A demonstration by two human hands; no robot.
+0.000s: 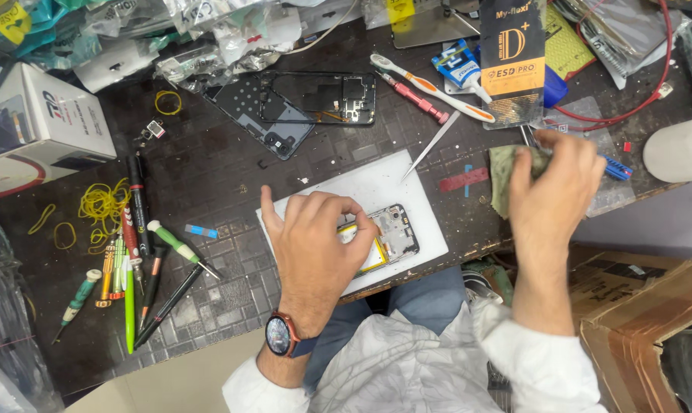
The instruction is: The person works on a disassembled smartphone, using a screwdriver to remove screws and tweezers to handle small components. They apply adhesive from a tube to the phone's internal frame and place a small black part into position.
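Observation:
An opened phone (392,233) with its back off lies on a white mat (376,187) near the bench's front edge. My left hand (315,241), a watch on its wrist, rests on the phone with fingers curled over its left half, covering a yellowish part inside. My right hand (556,187) is off to the right, closed on a greenish cloth (505,172) at the bench edge. A pair of metal tweezers (431,145) lies just beyond the mat.
A phone back frame (315,99) lies further back. Screwdrivers and pens (135,260) lie at left beside yellow rubber bands (101,205). A toothbrush (430,84), a black packet (512,61), a white box (32,126) and a cardboard box (644,313) surround the work area.

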